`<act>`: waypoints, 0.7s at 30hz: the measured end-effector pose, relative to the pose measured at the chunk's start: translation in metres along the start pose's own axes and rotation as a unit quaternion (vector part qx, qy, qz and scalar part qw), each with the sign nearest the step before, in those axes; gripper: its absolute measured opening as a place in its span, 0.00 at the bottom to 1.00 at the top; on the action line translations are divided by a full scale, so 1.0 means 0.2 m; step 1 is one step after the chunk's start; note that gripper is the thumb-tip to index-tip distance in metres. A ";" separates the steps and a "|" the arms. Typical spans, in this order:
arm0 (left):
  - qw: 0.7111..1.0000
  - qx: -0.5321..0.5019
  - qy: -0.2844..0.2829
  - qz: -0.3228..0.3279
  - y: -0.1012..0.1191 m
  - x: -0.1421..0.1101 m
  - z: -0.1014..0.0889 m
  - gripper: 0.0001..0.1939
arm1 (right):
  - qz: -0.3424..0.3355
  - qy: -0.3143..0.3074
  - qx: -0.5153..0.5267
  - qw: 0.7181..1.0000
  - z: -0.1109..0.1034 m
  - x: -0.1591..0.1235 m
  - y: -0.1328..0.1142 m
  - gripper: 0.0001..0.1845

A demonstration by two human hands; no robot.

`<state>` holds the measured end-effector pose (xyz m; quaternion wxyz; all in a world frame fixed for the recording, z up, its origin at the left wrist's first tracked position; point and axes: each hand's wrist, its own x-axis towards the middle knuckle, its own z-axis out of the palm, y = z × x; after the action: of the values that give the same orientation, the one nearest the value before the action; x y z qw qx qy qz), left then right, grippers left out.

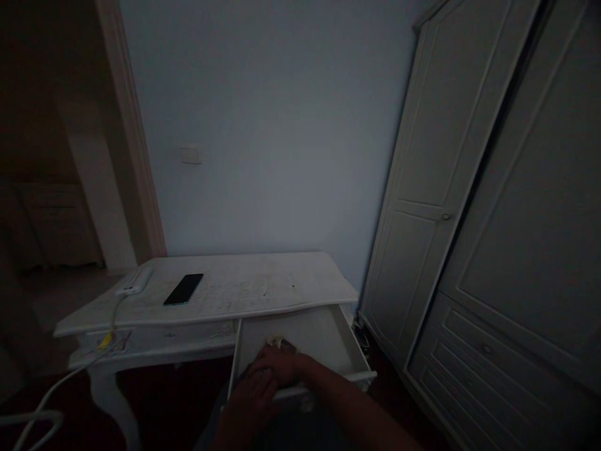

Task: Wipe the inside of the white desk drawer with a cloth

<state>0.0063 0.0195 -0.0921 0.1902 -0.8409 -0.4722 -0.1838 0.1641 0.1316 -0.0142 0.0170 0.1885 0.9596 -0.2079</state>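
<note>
A white desk (244, 288) has its right-hand drawer (323, 341) pulled out. My right hand (280, 365) reaches into the drawer from the lower right. Its fingers are curled around a small pale object (276, 341) that I cannot identify in the dim light. My left hand (248, 401) lies at the drawer's front edge, just below the right hand, with its fingers stretched flat and nothing visible in them. The drawer's white floor shows bare behind the hands.
A black phone (183, 289) and a white power strip (135, 281) with a trailing cable lie on the desk top. A tall white wardrobe (469, 207) stands close on the right. A dark doorway (51, 156) opens at the left.
</note>
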 end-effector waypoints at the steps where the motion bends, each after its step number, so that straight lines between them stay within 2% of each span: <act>1: 1.000 -0.001 -0.008 0.003 0.00 0.00 0.01 0.22 | -0.008 -0.001 0.000 1.000 0.00 0.01 0.01 0.22; 4: 1.000 -0.010 -0.017 0.020 -0.01 -0.02 0.02 0.24 | -0.020 -0.001 0.002 1.000 0.01 0.01 0.02 0.23; 8: 1.000 -0.013 -0.015 -0.005 0.01 -0.01 0.02 0.23 | -0.019 0.002 -0.004 1.000 0.03 0.01 0.04 0.22; 12: 0.999 -0.023 -0.036 -0.014 0.02 0.00 0.00 0.24 | -0.028 0.008 -0.010 1.000 0.04 0.02 0.05 0.21; 17: 0.999 -0.021 -0.037 0.010 0.00 0.01 -0.05 0.24 | -0.044 -0.006 -0.022 0.999 0.05 0.06 0.06 0.18; 21: 0.999 -0.012 -0.036 0.022 -0.01 0.01 -0.06 0.23 | -0.055 -0.010 -0.016 0.998 0.06 0.07 0.07 0.16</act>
<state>0.0046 0.0157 -0.0807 0.1671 -0.8595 -0.4576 -0.1544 0.1559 0.1436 -0.0313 0.0176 0.1328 0.9715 -0.1954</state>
